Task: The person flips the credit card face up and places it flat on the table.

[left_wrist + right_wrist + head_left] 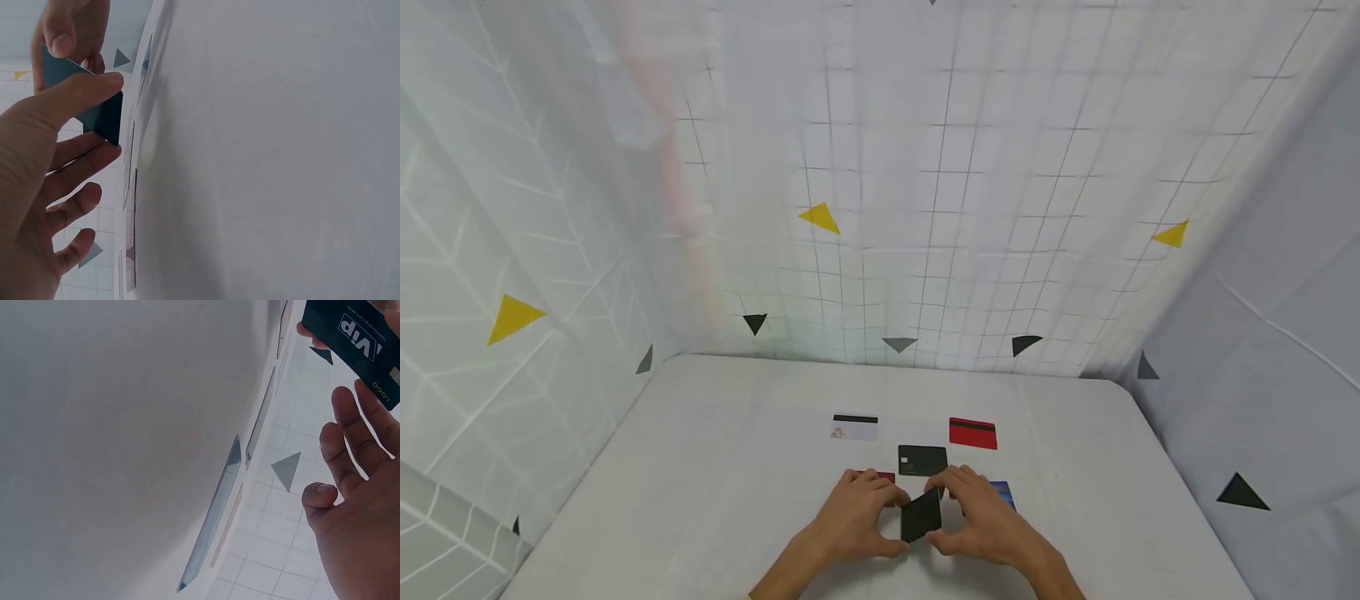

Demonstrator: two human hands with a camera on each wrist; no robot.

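Observation:
A dark bank-style card [921, 517] is held up off the table between both hands. My left hand [861, 517] pinches one side of it, thumb at the lower corner and fingertips at the upper one. At the opposite side my right hand [981, 521] grips it between thumb and index finger. In the right wrist view the card [353, 347] shows white "Vip" lettering and the word LOGO; its plain back faces the head camera. The left wrist view shows the left thumb [94, 90] across the card, with the other left fingers spread below.
On the white table [737, 467] lie a white card [854, 429] with a black stripe, a striped red card [973, 434] and a black VIP card [922, 460]. Another red card [886, 477] and a blue card [1003, 491] are partly hidden behind the hands. White curtains [887, 167] hang around.

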